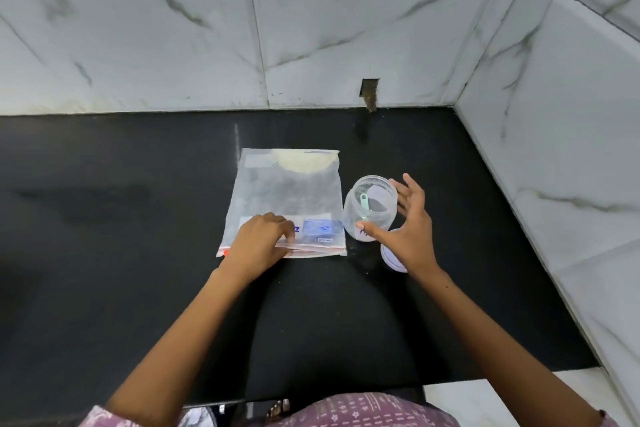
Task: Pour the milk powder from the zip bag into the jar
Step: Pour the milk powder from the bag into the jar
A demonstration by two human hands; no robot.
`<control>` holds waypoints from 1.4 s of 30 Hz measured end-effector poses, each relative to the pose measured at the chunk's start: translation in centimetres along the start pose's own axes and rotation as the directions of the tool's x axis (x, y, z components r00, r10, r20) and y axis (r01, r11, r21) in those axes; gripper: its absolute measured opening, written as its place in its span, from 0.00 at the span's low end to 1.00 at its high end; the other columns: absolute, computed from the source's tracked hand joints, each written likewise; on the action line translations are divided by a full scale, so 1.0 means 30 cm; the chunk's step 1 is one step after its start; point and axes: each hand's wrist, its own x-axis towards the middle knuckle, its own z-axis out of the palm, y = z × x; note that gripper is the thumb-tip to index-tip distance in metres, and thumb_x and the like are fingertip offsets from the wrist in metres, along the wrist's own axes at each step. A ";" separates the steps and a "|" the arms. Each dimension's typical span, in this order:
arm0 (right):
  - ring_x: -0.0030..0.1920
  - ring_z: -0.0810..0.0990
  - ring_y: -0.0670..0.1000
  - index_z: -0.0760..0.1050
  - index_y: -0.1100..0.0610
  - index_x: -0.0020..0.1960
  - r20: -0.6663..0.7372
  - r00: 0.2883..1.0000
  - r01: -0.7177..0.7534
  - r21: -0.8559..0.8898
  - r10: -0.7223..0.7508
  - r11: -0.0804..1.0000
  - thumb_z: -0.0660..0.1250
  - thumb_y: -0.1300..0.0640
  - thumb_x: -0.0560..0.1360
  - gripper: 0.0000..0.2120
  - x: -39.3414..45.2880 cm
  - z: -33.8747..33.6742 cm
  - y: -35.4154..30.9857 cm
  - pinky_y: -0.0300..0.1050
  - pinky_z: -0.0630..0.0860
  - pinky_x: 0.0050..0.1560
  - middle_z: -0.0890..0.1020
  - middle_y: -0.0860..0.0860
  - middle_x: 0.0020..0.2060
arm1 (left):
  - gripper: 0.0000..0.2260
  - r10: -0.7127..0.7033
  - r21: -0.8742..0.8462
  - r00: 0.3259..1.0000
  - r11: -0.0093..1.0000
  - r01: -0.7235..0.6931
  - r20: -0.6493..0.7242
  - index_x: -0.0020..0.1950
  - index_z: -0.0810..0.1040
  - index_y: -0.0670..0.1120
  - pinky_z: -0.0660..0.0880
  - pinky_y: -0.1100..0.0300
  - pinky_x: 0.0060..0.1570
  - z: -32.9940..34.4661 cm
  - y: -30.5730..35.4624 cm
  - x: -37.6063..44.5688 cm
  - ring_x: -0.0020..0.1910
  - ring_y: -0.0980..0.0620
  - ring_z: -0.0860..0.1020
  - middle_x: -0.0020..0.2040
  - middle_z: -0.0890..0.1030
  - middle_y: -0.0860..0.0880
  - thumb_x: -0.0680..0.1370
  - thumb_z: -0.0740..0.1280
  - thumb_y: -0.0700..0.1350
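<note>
Marble-look tiled wall at the back and down the right side, white with grey veins, with a small dark notch cut near the bottom edge. Below that, black polished countertop filling most of the view, glossy enough to catch faint reflections.

Flat on the counter, about dead centre: clear zip bag, zipper end toward the camera, red-and-white seal strip along the near edge, blue printed label near that end. Milk powder, a pale cream heap, bunched up at the far end of the bag, well away from the zipper. Bag lying flat, not lifted.

Just right of the bag, almost touching its edge: clear plastic jar, upright, mouth open, with a little mint-green scoop inside. No powder visible in it. White lid on the counter just in front of the jar, mostly hidden under the right wrist.

Left hand resting palm down on the near-left corner of the bag, fingers curled onto the zipper strip, pressing or pinching it, hard to tell which. Right hand spread wide open beside the jar, thumb in front of the jar's near wall, fingers fanned behind the rim, cupping around it but gripping nothing for sure.

Pink patterned sleeves along the bottom edge.
</note>
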 end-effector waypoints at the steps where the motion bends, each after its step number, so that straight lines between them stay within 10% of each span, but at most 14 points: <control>1: 0.63 0.75 0.43 0.59 0.53 0.72 -0.003 1.000 0.009 -0.014 -0.009 1.000 0.82 0.54 0.57 0.50 0.004 0.004 -0.003 0.37 0.73 0.63 0.76 0.49 0.63 | 0.04 -0.011 -0.024 1.000 1.000 0.011 -0.008 0.43 0.76 0.47 0.67 0.58 0.43 -0.011 0.004 -0.008 0.48 0.46 0.77 0.45 0.81 0.49 0.71 0.67 0.39; 15: 0.53 0.79 0.43 0.73 0.48 0.55 0.032 0.992 0.123 -0.123 -0.120 0.985 0.81 0.55 0.59 0.28 0.002 0.008 -0.060 0.33 0.78 0.47 0.79 0.46 0.53 | 0.10 0.043 -0.194 0.970 0.977 -0.092 -0.241 0.46 0.85 0.40 0.74 0.59 0.55 -0.361 -0.015 0.176 0.49 0.46 0.82 0.48 0.85 0.43 0.72 0.65 0.31; 28: 0.54 0.78 0.41 0.72 0.42 0.55 0.181 0.977 0.115 -0.022 -0.109 0.993 0.80 0.44 0.56 0.30 -0.072 0.333 -0.174 0.45 0.81 0.48 0.76 0.39 0.53 | 0.13 0.061 -0.239 0.928 0.958 -0.158 -0.369 0.46 0.85 0.40 0.75 0.56 0.54 -0.500 0.032 0.264 0.48 0.46 0.82 0.47 0.85 0.41 0.71 0.64 0.29; 33: 0.57 0.75 0.39 0.68 0.45 0.63 0.010 0.986 0.165 -0.070 -0.165 0.984 0.72 0.32 0.59 0.37 -0.044 0.319 -0.242 0.39 0.78 0.49 0.72 0.40 0.58 | 0.12 0.074 -0.253 0.924 0.951 -0.178 -0.375 0.46 0.85 0.40 0.75 0.56 0.53 -0.511 0.039 0.270 0.48 0.46 0.82 0.47 0.85 0.41 0.72 0.64 0.29; 38: 0.47 0.76 0.47 0.71 0.50 0.66 -0.165 0.854 0.386 -0.437 -0.494 0.813 0.72 0.51 0.72 0.24 0.077 0.215 -0.380 0.40 0.79 0.39 0.73 0.52 0.55 | 0.11 0.132 -0.211 0.914 0.951 -0.226 -0.384 0.46 0.85 0.39 0.75 0.55 0.53 -0.522 0.067 0.294 0.48 0.46 0.82 0.48 0.85 0.41 0.73 0.65 0.29; 42: 0.47 0.75 0.50 0.75 0.49 0.63 -0.112 0.881 0.308 -0.605 -0.461 0.735 0.68 0.58 0.75 0.18 0.175 0.169 -0.471 0.46 0.77 0.35 0.73 0.55 0.54 | 0.11 0.161 -0.201 0.905 0.945 -0.256 -0.394 0.48 0.85 0.40 0.76 0.56 0.53 -0.524 0.097 0.319 0.48 0.48 0.82 0.48 0.85 0.42 0.74 0.64 0.29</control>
